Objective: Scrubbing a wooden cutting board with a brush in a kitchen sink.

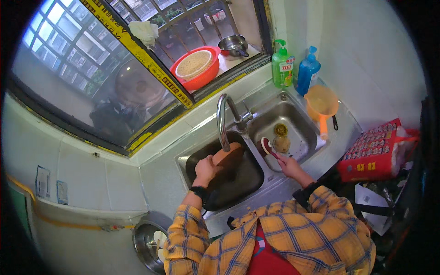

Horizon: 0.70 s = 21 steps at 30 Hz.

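Note:
Below the tap's spout, my left hand (205,169) grips the near end of a long item with an orange-tan face and a dark brown side, perhaps a shoe (227,153). It is over the left sink basin (237,192), whose inside looks dark. My right hand (290,167) holds the dark red handle of a scrub brush (266,145) with pale bristles, above the left side of the steel right basin (304,118). The chrome faucet (221,118) arches over the left basin; I cannot tell whether water runs from it.
A green pump bottle (283,68), a blue pump bottle (307,74) and an orange dipper (321,101) stand behind the right basin. A red bag (371,156) lies at the right. A red basin (202,77) and a saucepan (233,46) are on the sill. A metal bowl (142,240) is lower left.

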{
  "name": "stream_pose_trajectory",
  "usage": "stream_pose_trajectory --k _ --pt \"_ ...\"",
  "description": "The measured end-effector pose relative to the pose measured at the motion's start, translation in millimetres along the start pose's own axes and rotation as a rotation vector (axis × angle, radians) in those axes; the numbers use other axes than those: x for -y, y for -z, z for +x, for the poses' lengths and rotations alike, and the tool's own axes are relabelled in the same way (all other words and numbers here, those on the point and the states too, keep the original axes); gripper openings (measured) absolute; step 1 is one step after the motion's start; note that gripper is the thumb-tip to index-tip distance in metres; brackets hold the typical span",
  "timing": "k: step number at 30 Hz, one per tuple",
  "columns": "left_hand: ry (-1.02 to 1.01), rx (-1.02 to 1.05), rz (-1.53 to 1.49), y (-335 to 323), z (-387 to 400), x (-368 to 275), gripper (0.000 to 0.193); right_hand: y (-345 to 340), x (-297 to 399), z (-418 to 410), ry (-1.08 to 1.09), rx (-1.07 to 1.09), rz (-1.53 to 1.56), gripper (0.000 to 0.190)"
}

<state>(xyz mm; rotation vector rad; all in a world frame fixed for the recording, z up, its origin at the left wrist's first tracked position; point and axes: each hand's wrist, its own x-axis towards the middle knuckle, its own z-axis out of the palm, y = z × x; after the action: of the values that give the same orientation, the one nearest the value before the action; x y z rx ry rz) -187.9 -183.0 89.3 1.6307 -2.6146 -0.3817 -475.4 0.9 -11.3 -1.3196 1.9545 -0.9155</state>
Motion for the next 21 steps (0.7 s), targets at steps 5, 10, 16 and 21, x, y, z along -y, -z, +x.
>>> stream_pose_trajectory --k 5,10,16,21 --pt "0.096 -0.15 -0.184 -6 -27 8 0.044 -6 23 12 0.06 0.053 0.0 0.034" --pt "0.176 -0.159 -0.236 -14 -42 5 0.042 -9 92 19 0.13 0.267 -0.204 0.048" --pt "0.2 -0.192 -0.303 -33 -52 7 0.043 -23 161 12 0.389 0.368 -0.45 0.058" --pt "0.182 -0.177 -0.293 -16 -55 -11 0.042 -22 118 62 0.242 0.256 -0.42 0.047"
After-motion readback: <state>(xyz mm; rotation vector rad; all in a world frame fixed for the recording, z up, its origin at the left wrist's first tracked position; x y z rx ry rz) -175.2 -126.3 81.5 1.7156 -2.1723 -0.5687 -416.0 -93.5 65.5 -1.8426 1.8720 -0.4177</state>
